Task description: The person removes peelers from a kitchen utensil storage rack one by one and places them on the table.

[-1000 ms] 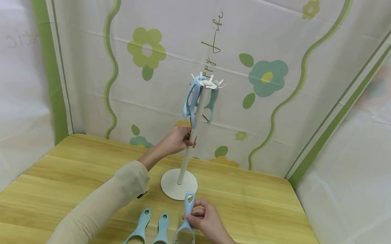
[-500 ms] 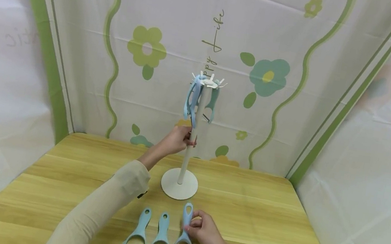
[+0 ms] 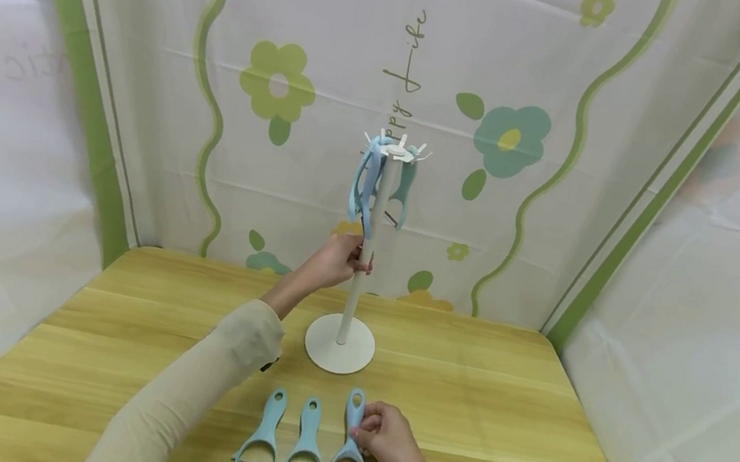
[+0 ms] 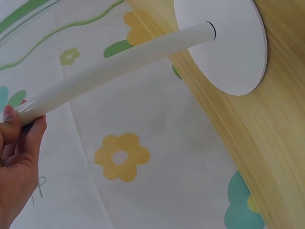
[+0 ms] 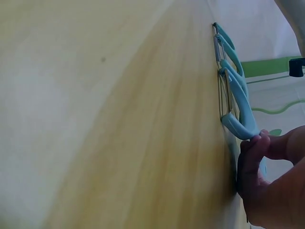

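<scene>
My left hand (image 3: 336, 259) grips the pole of a white stand (image 3: 352, 299) partway up, below its top ring of hooks. Several peelers (image 3: 364, 183) in blue and green hang from those hooks. On the table in front of the base lie three Y-shaped peelers in a row, blades toward me. The right one, a light blue peeler (image 3: 354, 416), has its handle pinched between thumb and fingers of my right hand (image 3: 389, 440). Beside it are a teal peeler (image 3: 307, 435) in the middle and another teal peeler (image 3: 269, 426) at left. In the left wrist view, fingers curl round the pole.
The wooden table (image 3: 494, 406) carries the stand's round white base (image 3: 324, 355). A flowered curtain (image 3: 340, 37) hangs just behind the table's back edge, with white cloth (image 3: 705, 325) on both sides. My left sleeve (image 3: 201, 373) reaches over the table's left part.
My right hand has lowered the light blue peeler toward me, onto the table beside the other two, and still pinches its handle. The left hand keeps its grip on the pole.
</scene>
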